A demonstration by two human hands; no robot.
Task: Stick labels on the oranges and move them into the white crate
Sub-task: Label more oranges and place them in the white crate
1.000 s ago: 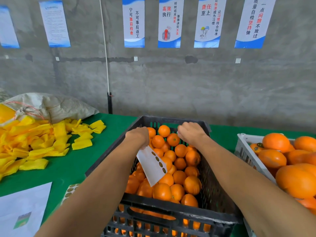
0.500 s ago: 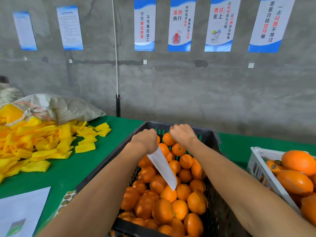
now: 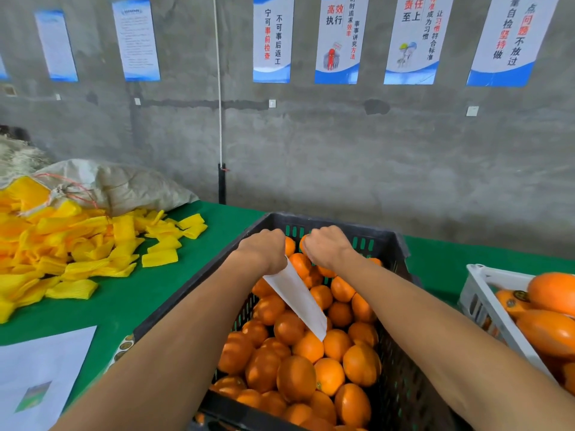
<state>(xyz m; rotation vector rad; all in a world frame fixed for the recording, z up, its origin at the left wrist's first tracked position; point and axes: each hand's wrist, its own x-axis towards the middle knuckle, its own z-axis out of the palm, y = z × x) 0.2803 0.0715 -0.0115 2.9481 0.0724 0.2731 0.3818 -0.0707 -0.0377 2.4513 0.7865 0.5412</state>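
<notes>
A black crate [image 3: 199, 293] in front of me is full of oranges [image 3: 295, 381]. Over its far end, my left hand [image 3: 264, 250] grips a white label sheet [image 3: 298, 300] that hangs down towards me with its blank back showing. My right hand [image 3: 323, 247] is close beside it with fingers curled; the fingertips are hidden, so what they pinch cannot be seen. At the right edge stands the white crate [image 3: 485, 306], holding several larger oranges [image 3: 553, 293], some with dark round labels.
The table has a green cover [image 3: 130, 306]. A heap of yellow foam nets [image 3: 71, 253] and a grey sack [image 3: 124, 185] lie at the left. A white paper [image 3: 37, 377] and a strip of round labels [image 3: 123, 348] lie at the near left. A concrete wall with posters stands behind.
The label sheet has turned so its dotted face no longer shows. My hands have drawn closer together. The view has shifted left, so less of the white crate shows.
</notes>
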